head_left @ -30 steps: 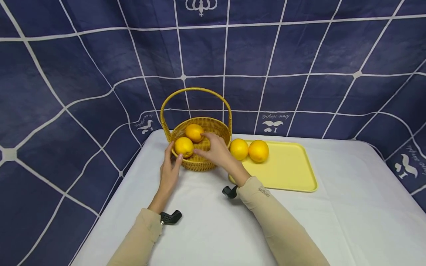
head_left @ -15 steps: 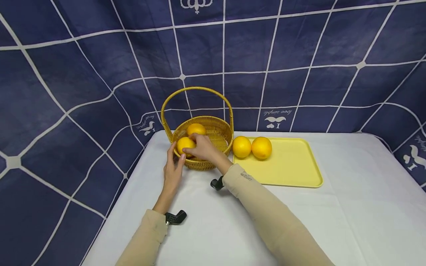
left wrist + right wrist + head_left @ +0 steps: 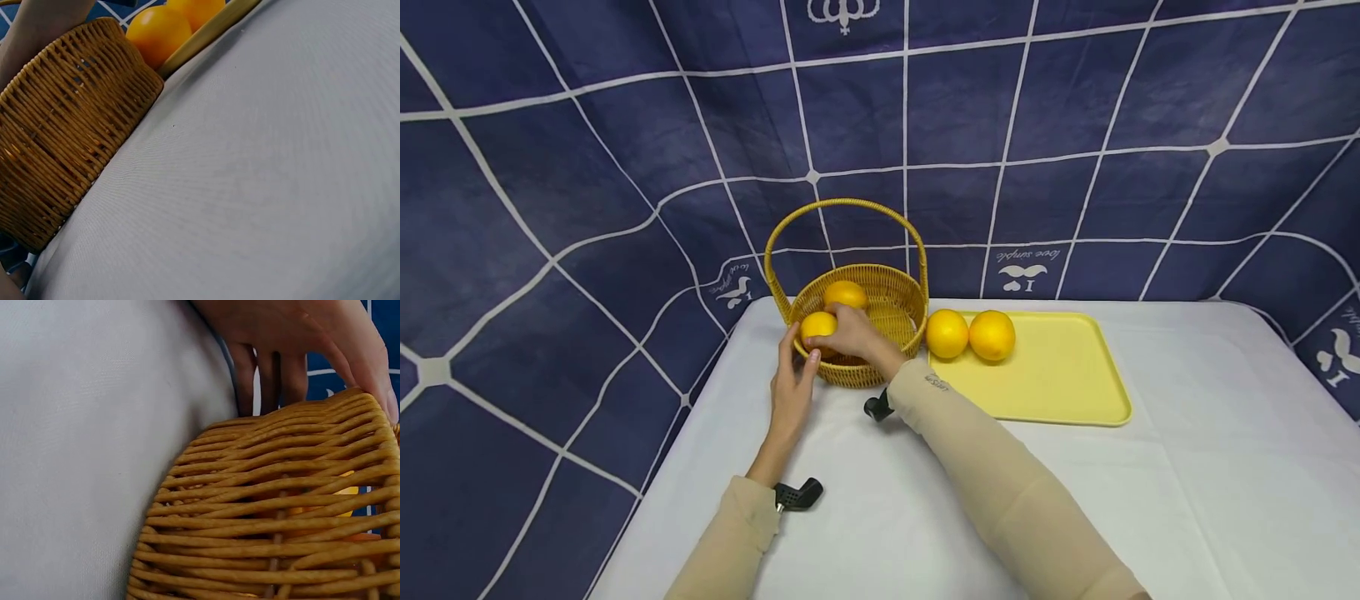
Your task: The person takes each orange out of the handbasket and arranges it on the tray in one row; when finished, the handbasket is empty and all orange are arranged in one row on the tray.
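A woven yellow-brown basket [image 3: 850, 377] with a tall hoop handle stands at the back left of the table. My left hand [image 3: 792, 392] holds its left side, thumb at the near rim; in the right wrist view those fingers [image 3: 295, 378] reach down the outer wall. Inside the basket, my right hand [image 3: 855, 335] grips an orange [image 3: 817, 325] at the front left, thumb and fingers over its right side. Behind that lies a second orange [image 3: 846, 293]. The basket wall [image 3: 75, 112] hides most of the right hand in the left wrist view.
Right of the basket lies a yellow tray [image 3: 1060, 375]. Two oranges sit side by side at its left end, one orange [image 3: 947, 334] close to the basket and another orange [image 3: 992, 336] beside it. A white cloth [image 3: 910, 517] covers the table; a blue checked curtain [image 3: 955, 125] hangs behind.
My right hand has moved left and closed over the front orange in the basket. My left hand keeps its place at the basket's side. The head view has shifted slightly.
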`<state>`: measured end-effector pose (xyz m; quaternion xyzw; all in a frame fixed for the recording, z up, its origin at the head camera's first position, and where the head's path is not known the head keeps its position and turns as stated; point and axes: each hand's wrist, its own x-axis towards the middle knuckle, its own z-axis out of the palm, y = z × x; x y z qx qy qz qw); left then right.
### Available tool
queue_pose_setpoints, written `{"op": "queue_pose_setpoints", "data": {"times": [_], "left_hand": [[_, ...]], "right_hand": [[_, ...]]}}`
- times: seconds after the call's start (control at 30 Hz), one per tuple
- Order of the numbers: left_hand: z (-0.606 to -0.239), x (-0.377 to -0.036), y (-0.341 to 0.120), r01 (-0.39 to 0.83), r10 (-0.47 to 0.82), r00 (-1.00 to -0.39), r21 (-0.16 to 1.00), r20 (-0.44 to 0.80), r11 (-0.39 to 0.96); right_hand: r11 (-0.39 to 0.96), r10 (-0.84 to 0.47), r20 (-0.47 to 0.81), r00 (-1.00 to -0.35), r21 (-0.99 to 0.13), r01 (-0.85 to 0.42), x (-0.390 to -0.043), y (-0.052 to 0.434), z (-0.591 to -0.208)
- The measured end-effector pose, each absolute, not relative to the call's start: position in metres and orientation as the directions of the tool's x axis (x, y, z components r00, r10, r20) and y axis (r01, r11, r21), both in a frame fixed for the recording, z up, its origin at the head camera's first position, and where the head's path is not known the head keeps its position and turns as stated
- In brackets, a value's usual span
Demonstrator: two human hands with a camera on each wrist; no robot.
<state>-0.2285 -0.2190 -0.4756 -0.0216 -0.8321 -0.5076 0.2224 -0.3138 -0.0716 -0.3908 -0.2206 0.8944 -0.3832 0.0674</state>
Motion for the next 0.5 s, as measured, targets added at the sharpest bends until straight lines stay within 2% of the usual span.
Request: {"op": "queue_pose_setpoints", "data": {"times": [0.1, 0.5], "left_hand": [[-0.476, -0.228, -0.22, 0.262, -0.191, -0.9, 0.836, 0.392, 0.481], [-0.475, -0.227, -0.219, 0.258, -0.191, -0.902, 0.837, 0.388, 0.483]], "right_hand": [[0.612, -0.435, 0.041, -0.899, -0.719, -0.329, -0.314, -0.074, -0.393], [0.609, -0.373, 0.143, -0.917, -0.708, -0.358, -0.304, -0.058, -0.378]]}}
